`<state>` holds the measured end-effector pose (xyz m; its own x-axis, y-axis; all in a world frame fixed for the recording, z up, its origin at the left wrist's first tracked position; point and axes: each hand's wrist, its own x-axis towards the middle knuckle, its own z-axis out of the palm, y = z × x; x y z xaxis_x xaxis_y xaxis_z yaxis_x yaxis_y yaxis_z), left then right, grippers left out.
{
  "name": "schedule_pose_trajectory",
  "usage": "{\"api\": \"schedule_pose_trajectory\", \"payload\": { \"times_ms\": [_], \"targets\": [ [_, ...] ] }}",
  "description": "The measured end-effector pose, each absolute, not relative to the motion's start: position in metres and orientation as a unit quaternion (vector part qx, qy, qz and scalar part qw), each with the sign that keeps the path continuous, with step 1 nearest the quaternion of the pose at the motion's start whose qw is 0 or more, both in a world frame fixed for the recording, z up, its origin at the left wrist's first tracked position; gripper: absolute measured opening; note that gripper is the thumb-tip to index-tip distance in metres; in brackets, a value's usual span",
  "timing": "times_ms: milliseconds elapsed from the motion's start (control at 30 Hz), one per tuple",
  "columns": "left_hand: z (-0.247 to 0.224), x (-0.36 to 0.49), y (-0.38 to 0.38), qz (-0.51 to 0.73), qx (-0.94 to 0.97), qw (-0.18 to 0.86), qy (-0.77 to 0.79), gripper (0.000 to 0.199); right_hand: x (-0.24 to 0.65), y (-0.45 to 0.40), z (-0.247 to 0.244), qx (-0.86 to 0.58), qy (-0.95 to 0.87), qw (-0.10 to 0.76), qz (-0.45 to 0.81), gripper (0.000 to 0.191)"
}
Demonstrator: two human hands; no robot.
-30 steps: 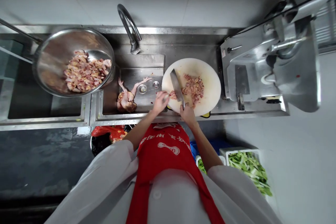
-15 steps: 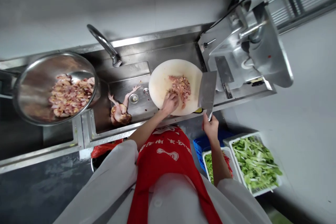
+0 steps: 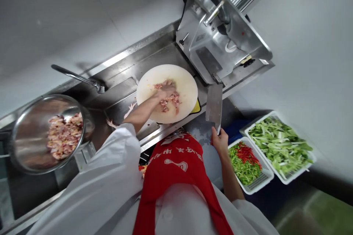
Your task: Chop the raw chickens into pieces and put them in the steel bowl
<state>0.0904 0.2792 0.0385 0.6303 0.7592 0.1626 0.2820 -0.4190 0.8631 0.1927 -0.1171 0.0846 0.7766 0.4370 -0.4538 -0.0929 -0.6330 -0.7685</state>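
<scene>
A round white cutting board [image 3: 187,80] lies over the sink with chopped chicken [image 3: 173,99] spread on its middle. My left hand [image 3: 166,91] is down among the pieces; motion blur smears its fingers, so I cannot make out whether it grips any. My right hand [image 3: 220,140] is closed round the handle of a cleaver [image 3: 214,102], whose broad blade points away from me, just right of the board. Partly covered by my left arm and sleeve, a whole chicken [image 3: 130,110] lies in the sink with only its feet showing.
A large steel bowl [image 3: 20,136] of cut chicken stands at the left, near a faucet [image 3: 77,77]. A metal slicing machine [image 3: 220,40] sits right of the board. Low at the right are white baskets of leafy greens [image 3: 278,143] and of sliced green and red peppers [image 3: 245,161].
My left hand has moved farther over the board, across the chopped chicken, which is now more spread out. The cleaver stays in my right hand. My view has turned.
</scene>
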Motion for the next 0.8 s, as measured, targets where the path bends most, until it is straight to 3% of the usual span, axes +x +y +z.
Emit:
{"api": "schedule_pose_trajectory", "payload": {
  "times_ms": [133,367,500,667,800],
  "targets": [
    [0.053,0.068,0.3,0.241,0.798,0.467,0.294,0.015,0.193,-0.109,0.097,-0.856,-0.164,0.372,0.32,0.052],
    [0.113,0.002,0.328,0.426,0.587,0.551,0.412,0.026,0.156,-0.067,0.117,-0.826,-0.399,0.14,0.373,0.031],
    [0.143,-0.031,0.32,0.48,0.513,0.581,0.411,0.032,0.12,-0.02,0.098,-0.749,-0.503,0.099,0.42,0.028],
    [0.09,-0.06,0.259,0.491,0.421,0.579,0.496,0.03,0.13,0.01,0.075,-0.797,-0.492,0.032,0.349,0.034],
    [0.028,-0.079,0.198,0.448,0.341,0.543,0.623,0.024,0.153,0.013,0.091,-0.811,-0.506,-0.011,0.292,0.033]
  ]
}}
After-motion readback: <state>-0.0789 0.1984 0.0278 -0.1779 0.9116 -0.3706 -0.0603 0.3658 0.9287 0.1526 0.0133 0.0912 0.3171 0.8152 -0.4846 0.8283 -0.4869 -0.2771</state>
